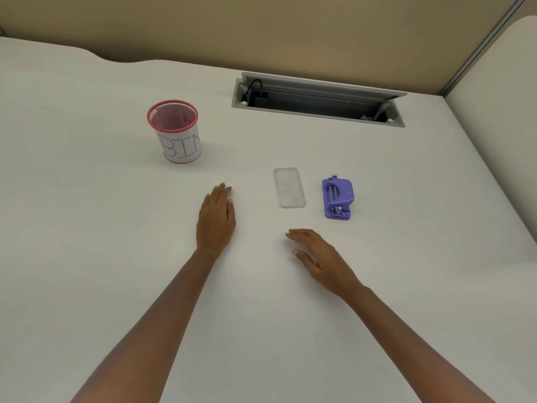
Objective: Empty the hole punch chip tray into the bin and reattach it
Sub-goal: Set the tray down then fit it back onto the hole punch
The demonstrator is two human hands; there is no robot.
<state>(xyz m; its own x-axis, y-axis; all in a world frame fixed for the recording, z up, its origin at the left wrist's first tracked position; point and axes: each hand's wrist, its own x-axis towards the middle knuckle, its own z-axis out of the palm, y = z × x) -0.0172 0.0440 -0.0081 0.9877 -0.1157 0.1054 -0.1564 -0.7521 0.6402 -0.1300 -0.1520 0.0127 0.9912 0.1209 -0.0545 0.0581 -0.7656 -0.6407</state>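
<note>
A small purple hole punch (337, 198) lies on the white desk, right of centre. Just left of it lies a clear, flat chip tray (289, 187), detached from the punch and apart from it. A red mesh cup with a white paper label reading "BIN" (175, 131) stands upright at the far left. My left hand (216, 215) rests flat on the desk, left of the tray, holding nothing. My right hand (318, 259) hovers low near the desk, below the tray and punch, fingers spread and empty.
An open cable hatch (318, 98) with a black plug and cord inside is sunk into the desk at the back. A beige partition wall (261, 27) runs behind the desk, and another desk panel (494, 82) meets it on the right.
</note>
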